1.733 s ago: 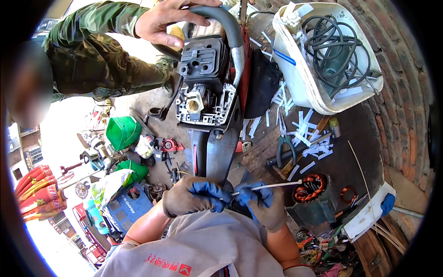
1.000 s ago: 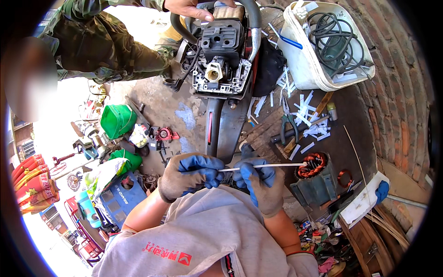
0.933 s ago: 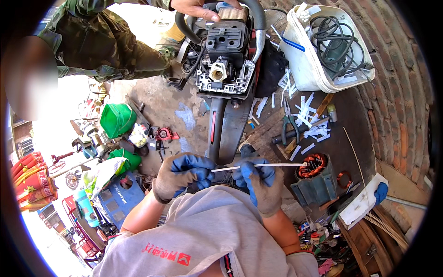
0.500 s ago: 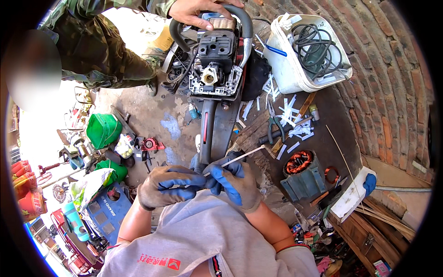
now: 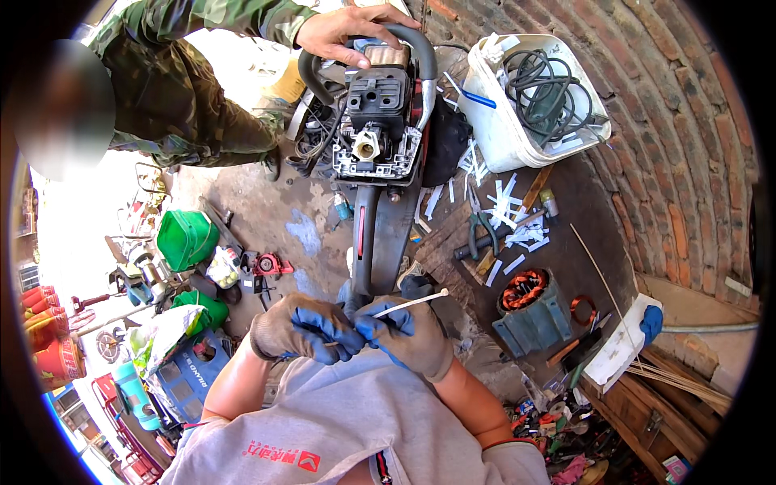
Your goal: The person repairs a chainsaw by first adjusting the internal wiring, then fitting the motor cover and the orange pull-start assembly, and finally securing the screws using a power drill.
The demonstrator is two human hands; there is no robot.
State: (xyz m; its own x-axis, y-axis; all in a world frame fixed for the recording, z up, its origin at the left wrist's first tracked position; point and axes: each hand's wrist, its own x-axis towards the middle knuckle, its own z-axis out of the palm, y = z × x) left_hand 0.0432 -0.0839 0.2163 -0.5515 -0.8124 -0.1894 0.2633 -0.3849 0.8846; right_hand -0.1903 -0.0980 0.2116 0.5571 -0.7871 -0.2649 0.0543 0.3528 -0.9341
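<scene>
I'd call it partway: far black-and-silver engine (image 5: 378, 109) has its innards exposed, thin off-white knob-ended rod (image 5: 412, 303) sits apart from it, near centre, pinched by the blue-and-brown-gloved right hand (image 5: 408, 335); similarly gloved left hand (image 5: 303, 327) curls beside, can't tell its grip.

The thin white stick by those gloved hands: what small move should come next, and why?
Perhaps ease the left hand slightly away from the right hand: the two are close together, hiding one end of the white stick, while the other juts free to the right. Parting them might bring the hidden end into view.
</scene>
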